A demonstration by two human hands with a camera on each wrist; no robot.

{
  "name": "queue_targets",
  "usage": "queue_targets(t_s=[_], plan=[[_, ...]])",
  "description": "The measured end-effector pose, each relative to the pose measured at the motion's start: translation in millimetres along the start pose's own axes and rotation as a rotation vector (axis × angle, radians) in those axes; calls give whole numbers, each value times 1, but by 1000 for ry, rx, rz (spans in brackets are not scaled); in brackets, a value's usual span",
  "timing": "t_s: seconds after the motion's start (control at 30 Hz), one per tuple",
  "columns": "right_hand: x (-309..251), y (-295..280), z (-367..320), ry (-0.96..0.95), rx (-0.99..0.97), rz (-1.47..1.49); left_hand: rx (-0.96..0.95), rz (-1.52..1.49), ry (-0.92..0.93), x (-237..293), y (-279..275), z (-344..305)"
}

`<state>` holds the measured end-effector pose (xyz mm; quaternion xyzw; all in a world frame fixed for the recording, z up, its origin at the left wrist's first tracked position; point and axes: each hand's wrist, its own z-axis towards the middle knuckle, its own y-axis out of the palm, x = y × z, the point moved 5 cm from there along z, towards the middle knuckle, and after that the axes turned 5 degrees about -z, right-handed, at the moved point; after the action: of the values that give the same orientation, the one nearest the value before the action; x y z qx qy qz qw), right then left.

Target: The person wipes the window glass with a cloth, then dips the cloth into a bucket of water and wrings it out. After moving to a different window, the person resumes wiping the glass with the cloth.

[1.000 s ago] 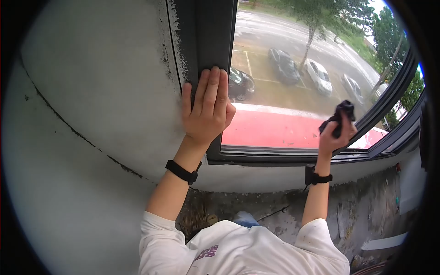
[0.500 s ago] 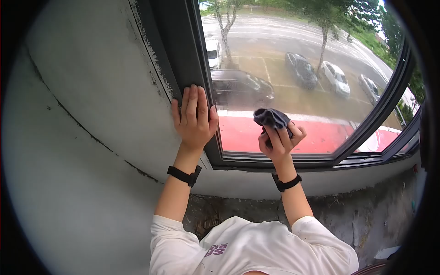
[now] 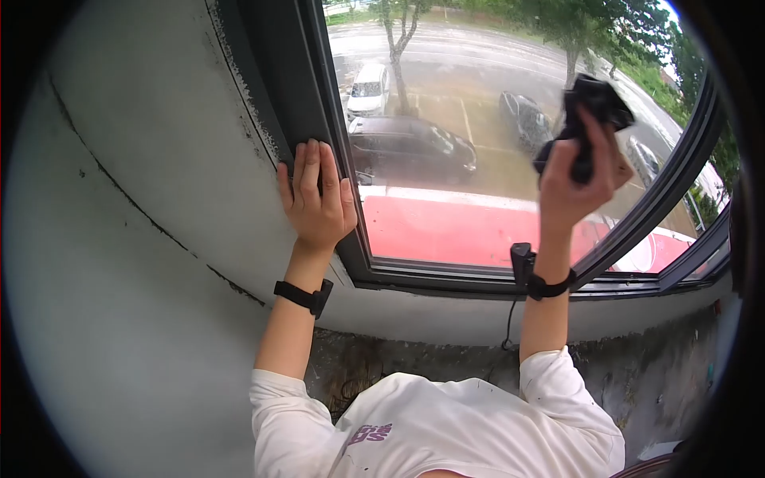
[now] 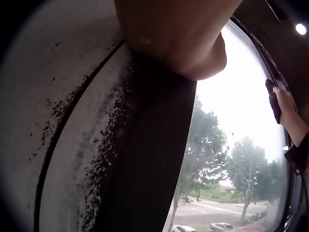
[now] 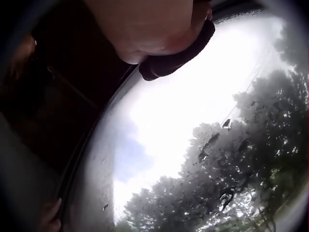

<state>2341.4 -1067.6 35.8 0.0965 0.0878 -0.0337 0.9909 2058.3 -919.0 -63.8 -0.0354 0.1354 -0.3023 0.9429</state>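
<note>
A bunched dark cloth is gripped in my right hand, over the upper right part of the window pane in the head view. The right wrist view shows the cloth right at the glass, below the hand. My left hand rests with straight fingers on the dark window frame at the pane's left side. From the left wrist, the cloth appears at the far edge of the glass. Water drops and smears mark the pane.
A white wall with a long dark crack runs along the left. The lower frame rail sits above a low wall and a dirty floor. Outside lie a red ledge, parked cars and trees.
The right hand swept the cloth leftward to the lower middle of the pane, then up and to the right. The left hand stays on the frame while the head view shifts.
</note>
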Motion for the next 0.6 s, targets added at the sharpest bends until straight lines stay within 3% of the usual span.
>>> queue_targets(t_s=[0.13, 0.2, 0.27, 0.4, 0.47, 0.53, 0.6], plan=[[-66, 14, -90, -378, -271, 180, -25, 7, 3, 0, -1, 3], [-58, 9, -145, -593, -379, 282, -30, 0, 8, 2, -2, 3], [-21, -12, -164, -609, -448, 253, -28, 5, 20, 1, -2, 2], [44, -41, -100, -433, -341, 78, -30, -1, -3, 0, 1, -1], [54, -39, -58, -111, -242, 26, -19, -4, 9, 2, 1, 1], [46, -23, -42, 333, -29, 148, -41, -12, 2, 3, 1, 2], [-1, -7, -34, 146, -59, 37, -47, -5, 2, 1, 0, 2]])
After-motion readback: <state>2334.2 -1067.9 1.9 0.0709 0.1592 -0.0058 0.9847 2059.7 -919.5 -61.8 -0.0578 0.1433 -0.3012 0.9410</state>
